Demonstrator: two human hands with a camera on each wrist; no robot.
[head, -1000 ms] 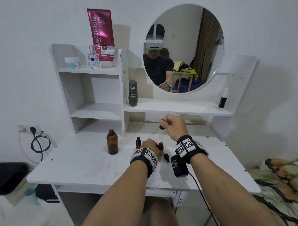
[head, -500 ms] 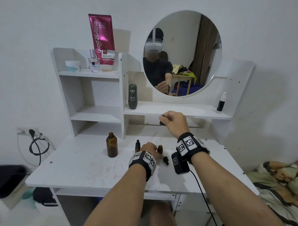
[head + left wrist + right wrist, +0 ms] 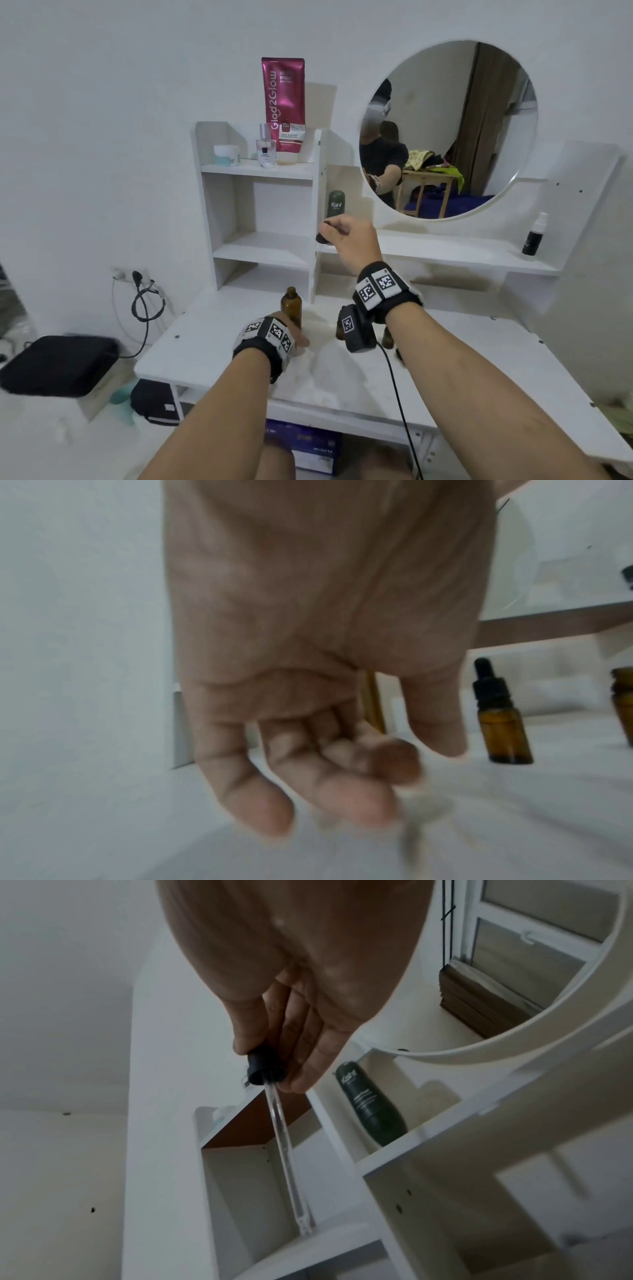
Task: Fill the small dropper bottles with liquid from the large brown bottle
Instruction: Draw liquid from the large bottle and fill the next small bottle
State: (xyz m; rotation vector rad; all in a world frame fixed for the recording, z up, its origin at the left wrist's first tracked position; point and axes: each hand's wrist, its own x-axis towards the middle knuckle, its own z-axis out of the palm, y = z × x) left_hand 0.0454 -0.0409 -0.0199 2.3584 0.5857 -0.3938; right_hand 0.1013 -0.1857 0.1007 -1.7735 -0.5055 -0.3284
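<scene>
The large brown bottle [image 3: 291,306] stands uncapped on the white desk [image 3: 212,356]. My left hand [image 3: 286,337] is low beside its base, fingers loosely curled and holding nothing [image 3: 342,772]; the blur hides whether it touches. My right hand [image 3: 342,234] is raised above the desk and pinches a black dropper cap [image 3: 265,1069] whose clear glass pipette [image 3: 287,1150] hangs down. A capped small dropper bottle [image 3: 503,718] and an uncapped one [image 3: 623,704] stand to the right. In the head view they are mostly hidden behind my right wrist.
A white shelf unit [image 3: 260,250] and round mirror [image 3: 448,130] rise behind the desk. A dark green Kahf bottle [image 3: 336,205] stands just behind my right hand. A small spray bottle [image 3: 534,236] sits on the right ledge. A loose black cap [image 3: 399,354] lies by my right forearm.
My left hand let go of the small bottle and moved left to the large brown bottle. My right hand carried the dropper left and higher. The head view swung right and down.
</scene>
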